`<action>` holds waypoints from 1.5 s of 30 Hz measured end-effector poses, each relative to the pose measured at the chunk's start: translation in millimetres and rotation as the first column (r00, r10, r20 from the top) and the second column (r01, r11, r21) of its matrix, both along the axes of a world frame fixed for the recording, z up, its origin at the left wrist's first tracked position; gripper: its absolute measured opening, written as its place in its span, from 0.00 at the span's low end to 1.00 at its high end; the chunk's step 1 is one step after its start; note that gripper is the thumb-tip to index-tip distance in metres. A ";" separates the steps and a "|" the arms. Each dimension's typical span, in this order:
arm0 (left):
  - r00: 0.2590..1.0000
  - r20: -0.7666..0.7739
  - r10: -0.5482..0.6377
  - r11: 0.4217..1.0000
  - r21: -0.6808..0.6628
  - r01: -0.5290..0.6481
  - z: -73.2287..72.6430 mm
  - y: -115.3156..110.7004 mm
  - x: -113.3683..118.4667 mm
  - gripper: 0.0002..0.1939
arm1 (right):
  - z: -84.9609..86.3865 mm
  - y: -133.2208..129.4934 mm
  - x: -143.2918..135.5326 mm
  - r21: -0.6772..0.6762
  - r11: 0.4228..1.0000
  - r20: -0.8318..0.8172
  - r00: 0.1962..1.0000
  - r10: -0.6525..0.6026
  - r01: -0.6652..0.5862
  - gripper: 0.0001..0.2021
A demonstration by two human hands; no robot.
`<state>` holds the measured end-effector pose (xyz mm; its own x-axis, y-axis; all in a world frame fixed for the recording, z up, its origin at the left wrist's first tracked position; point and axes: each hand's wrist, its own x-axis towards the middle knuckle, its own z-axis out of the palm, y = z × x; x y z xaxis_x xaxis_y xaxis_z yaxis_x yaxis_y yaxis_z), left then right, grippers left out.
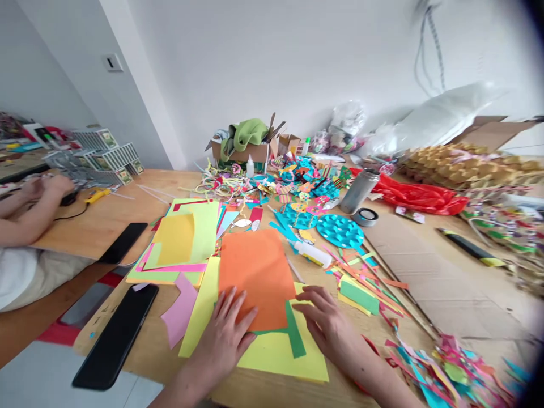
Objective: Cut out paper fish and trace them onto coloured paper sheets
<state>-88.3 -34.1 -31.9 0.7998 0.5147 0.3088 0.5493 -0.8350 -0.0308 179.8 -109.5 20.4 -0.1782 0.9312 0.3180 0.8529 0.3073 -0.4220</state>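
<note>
An orange sheet of paper (257, 266) lies over a yellow sheet (272, 360) and a green piece of paper (297, 338) that sticks out at its right and lower edges. My left hand (225, 331) rests on the lower left part of the orange sheet with its fingers spread. At the right, my right hand (321, 317) hovers over or touches the yellow sheet, fingers apart and curved, beside the green piece. A pink paper scrap (181, 309) lies left of the yellow sheet.
A black phone (117, 337) lies at the front left. Stacked coloured paper (208, 218) is behind it. A glue stick (313, 254), steel bottle (359, 190), tape roll (365, 216), cardboard (408, 260) and box cutter (471, 247) stand or lie rightward. Another person's hands (46, 187) are at left.
</note>
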 end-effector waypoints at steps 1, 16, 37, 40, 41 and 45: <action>1.000 0.007 -0.006 1.000 0.023 0.005 -2.7 1.0 -0.8 0.22 | 6.1 7.2 11.4 0.029 0.999 -0.010 1.000 -0.029 0.029 0.17; 0.997 0.048 -0.055 0.975 0.218 0.043 -10.4 8.2 -3.2 0.26 | 13.9 157.0 112.4 -0.353 0.822 0.256 0.891 -0.375 0.447 0.09; 1.000 0.008 -0.007 0.998 0.066 0.006 0.8 1.6 -0.8 0.24 | 13.4 157.7 123.0 -0.264 0.820 -0.068 0.838 -0.542 0.508 0.08; 1.000 0.007 0.001 1.000 0.021 -0.002 4.4 -0.4 -0.2 0.23 | 22.3 132.8 103.0 -0.278 0.889 -0.231 0.873 -0.430 0.364 0.10; 1.000 0.016 0.005 1.000 0.006 -0.005 5.1 -0.7 -0.3 0.23 | 22.7 122.4 91.7 -0.285 0.908 -0.275 0.881 -0.384 0.307 0.11; 0.998 0.067 -0.008 0.998 -0.061 0.012 7.4 0.3 -1.6 0.23 | 14.2 84.1 37.7 -0.356 0.934 -0.410 0.892 -0.190 0.035 0.12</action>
<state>-89.9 -33.8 -24.5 0.7835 0.5265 0.3300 0.5403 -0.8396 0.0568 217.5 -25.4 34.6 0.0167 0.9998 0.0080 0.5819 -0.0032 -0.8133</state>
